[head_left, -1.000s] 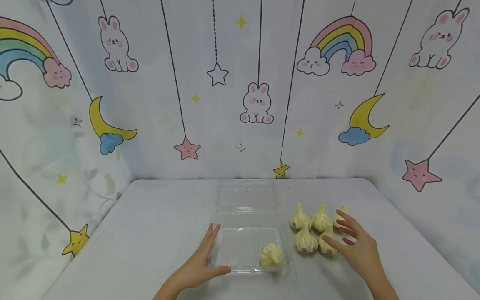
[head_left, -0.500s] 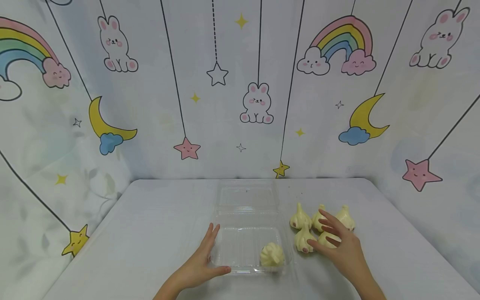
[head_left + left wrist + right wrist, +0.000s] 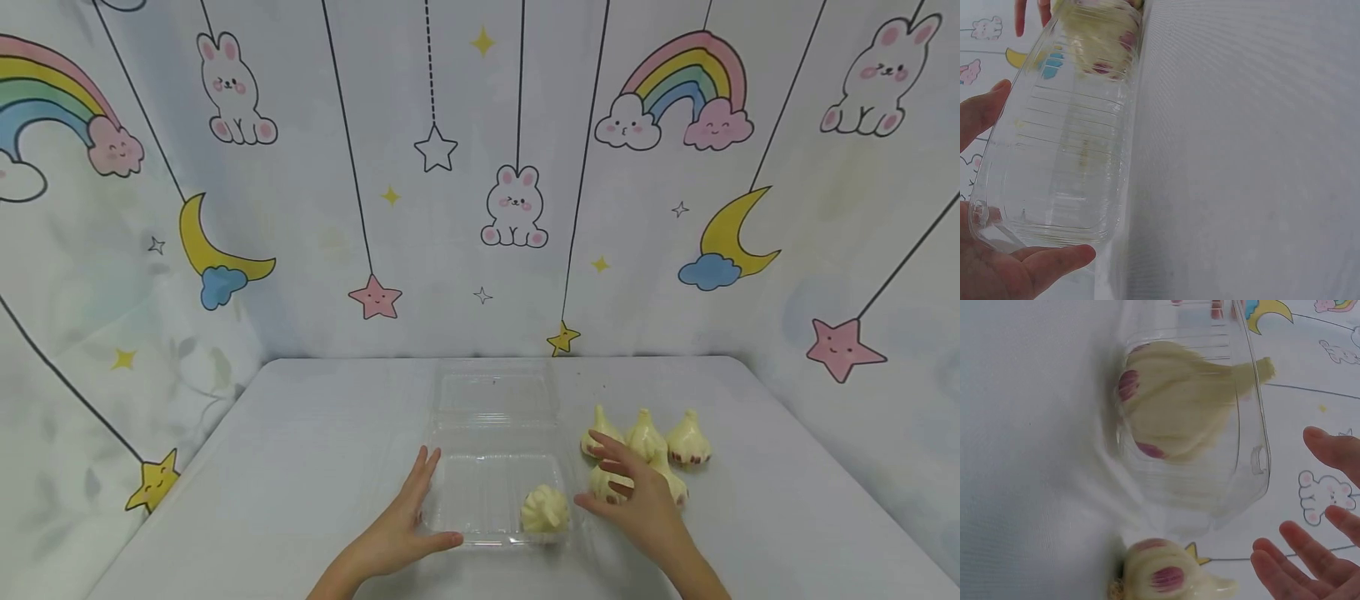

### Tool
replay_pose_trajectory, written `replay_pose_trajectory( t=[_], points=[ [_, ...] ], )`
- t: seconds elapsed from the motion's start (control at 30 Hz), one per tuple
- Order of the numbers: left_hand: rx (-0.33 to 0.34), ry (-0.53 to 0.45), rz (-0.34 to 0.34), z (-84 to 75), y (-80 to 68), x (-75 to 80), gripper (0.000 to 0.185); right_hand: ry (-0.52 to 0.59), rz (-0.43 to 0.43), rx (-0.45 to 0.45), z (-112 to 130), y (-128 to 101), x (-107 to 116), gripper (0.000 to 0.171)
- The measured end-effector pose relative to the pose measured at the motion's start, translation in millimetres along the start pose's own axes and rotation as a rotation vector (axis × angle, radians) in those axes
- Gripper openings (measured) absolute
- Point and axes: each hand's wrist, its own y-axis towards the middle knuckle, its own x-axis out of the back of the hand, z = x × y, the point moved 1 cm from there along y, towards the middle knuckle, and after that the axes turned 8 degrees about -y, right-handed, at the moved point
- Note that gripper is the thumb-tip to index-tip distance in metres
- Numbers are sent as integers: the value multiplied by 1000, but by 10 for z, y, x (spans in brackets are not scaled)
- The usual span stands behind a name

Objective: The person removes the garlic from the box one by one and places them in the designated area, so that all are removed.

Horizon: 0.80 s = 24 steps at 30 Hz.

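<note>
Both hands spread: left point(image 3: 397, 533) steadies clamshell point(image 3: 491, 450); wrist view shows right point(image 3: 637, 508) over garlic point(image 3: 1166, 578).

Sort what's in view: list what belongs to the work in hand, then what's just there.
In the work:
clear plastic box, steadied by the left hand
garlic bulb in the box
loose garlic bulbs, under the right hand, fingers spread

Just there:
table
cartoon backdrop

bright, even, soft light; faint shadows; wrist views blurred close up.
</note>
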Motion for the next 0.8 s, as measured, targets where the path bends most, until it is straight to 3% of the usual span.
replay_pose_trajectory(
  t=[0.8],
  points=[
    [6, -8, -1, -48, -12, 4, 94, 116, 56, -3, 127, 20, -223, 73]
  ],
)
